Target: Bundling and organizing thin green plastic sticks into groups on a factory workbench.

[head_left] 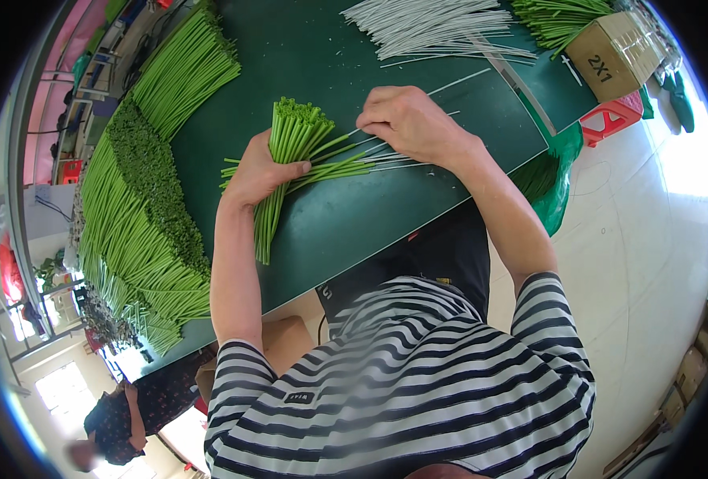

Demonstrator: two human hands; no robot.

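Upright in my left hand (262, 170) is a thick bundle of green plastic stems (296, 132), my fingers and thumb wrapped around it. My right hand (410, 124) is closed in a pinch to the right of the bundle. A thin white rod (466, 81) passes by the pinching fingers, though the exact grip is hidden. Between the hands, several loose green stems (339, 170) lie across the table beside the bundle, with white rods (398, 166) sticking out from their right ends.
Long rows of green stems (122, 215) cover the left side of the green table (354, 231). A pile of white rods (430, 24) lies at the back. Back right are more green stems (557, 20), a cardboard box (616, 56) and a red stool (612, 118). Another person (122, 419) is at lower left.
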